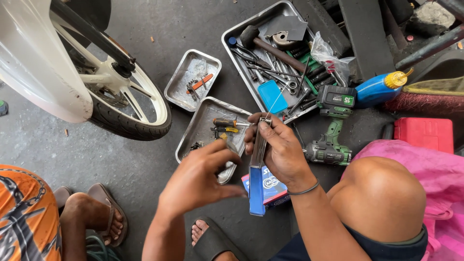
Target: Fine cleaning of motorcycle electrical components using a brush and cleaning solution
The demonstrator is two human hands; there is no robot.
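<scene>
My right hand (280, 150) grips a long narrow packet (257, 179), clear at the top and blue at the bottom, held upright over the floor. A thin white strand runs up from its top end. My left hand (200, 176) hovers just left of it with fingers spread, holding nothing that I can see. A small blue and red box (275, 191) lies on the floor under the packet. Both hands are above a metal tray (203, 123) with a screwdriver (227, 123) in it.
A white scooter wheel (123, 104) stands at the left. A small tray (192, 79) holds an orange tool; a large tray (261, 29) holds a hammer and wrenches. A green cordless drill (331, 130), blue bottle (379, 88) and red case (423, 134) lie right. Another person's sandalled feet (104, 217) are at bottom left.
</scene>
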